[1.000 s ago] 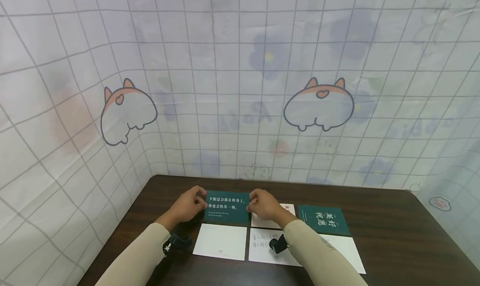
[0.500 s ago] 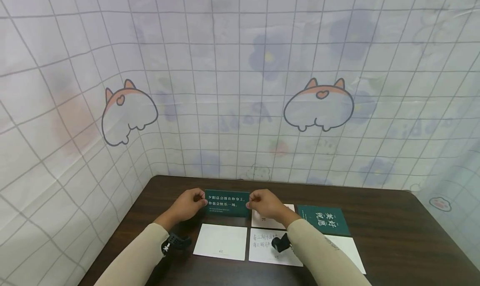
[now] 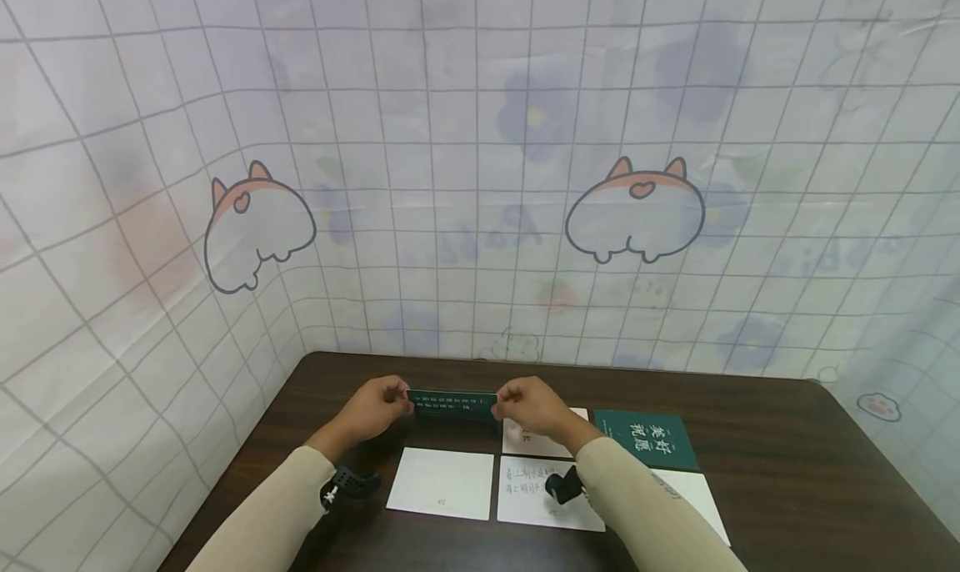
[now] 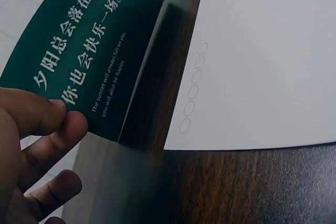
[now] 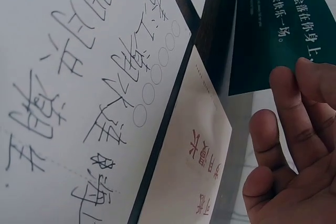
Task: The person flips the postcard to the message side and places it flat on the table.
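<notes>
Between both hands stands a dark green postcard with white Chinese lettering, tipped up steeply so the head view sees it as a thin strip. My left hand pinches its left end between thumb and forefinger; the left wrist view shows this postcard bowed slightly, with English lines under the Chinese. My right hand pinches the opposite end, its other fingers loosely bent in the right wrist view. Just in front of the held card lies a blank white postcard, printed with a row of small ovals.
Right of the blank card lies a handwritten white card, partly under the right forearm. Behind it is a cream card with red characters. Farther right are another green card and a white card. A patterned curtain hangs behind the dark table.
The green postcard has tilted from facing up, nearly flat, to steeply upright, its near edge lifting away from the blank card. Both hands keep their pinch and have barely shifted.
</notes>
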Demonstrator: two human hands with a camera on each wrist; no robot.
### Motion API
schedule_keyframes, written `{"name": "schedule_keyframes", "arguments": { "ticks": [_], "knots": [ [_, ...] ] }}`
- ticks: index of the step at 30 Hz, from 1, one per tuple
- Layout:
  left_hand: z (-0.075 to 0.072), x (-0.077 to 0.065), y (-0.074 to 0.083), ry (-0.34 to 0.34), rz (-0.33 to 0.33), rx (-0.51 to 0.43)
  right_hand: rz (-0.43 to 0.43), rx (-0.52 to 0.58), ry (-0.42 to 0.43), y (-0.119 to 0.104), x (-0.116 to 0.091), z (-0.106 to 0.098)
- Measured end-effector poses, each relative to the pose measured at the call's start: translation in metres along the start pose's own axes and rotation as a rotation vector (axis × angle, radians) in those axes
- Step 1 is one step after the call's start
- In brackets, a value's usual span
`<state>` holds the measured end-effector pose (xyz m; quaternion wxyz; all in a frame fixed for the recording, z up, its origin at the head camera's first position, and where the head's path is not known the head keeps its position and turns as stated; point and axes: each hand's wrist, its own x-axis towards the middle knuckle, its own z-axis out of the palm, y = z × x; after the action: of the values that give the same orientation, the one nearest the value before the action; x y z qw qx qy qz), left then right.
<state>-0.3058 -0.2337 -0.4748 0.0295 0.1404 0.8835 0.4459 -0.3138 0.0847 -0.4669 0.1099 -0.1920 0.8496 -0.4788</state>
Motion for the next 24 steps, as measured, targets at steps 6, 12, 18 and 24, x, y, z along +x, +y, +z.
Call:
{"name": "schedule_keyframes", "arguments": {
  "ticks": [6, 12, 18, 24],
  "knots": [
    [-0.0016, -0.0007, -0.0021, -0.012, 0.000, -0.016, 0.013, 0.022, 0.008, 0.0016, 0.0002, 0.0005],
    [-0.0003, -0.0006, -0.0052, 0.006, 0.020, 0.011, 0.007, 0.020, 0.013, 0.0052, 0.0008, 0.0003],
    [0.0004, -0.0025, -0.0041, 0.020, -0.006, 0.052, 0.023, -0.032, 0.027, 0.0076, 0.0005, -0.0006],
    [0.0023, -0.0040, -0.0018, 0.044, -0.049, 0.092, 0.027, -0.051, 0.021, 0.0070, -0.0008, -0.0002]
  ]
}}
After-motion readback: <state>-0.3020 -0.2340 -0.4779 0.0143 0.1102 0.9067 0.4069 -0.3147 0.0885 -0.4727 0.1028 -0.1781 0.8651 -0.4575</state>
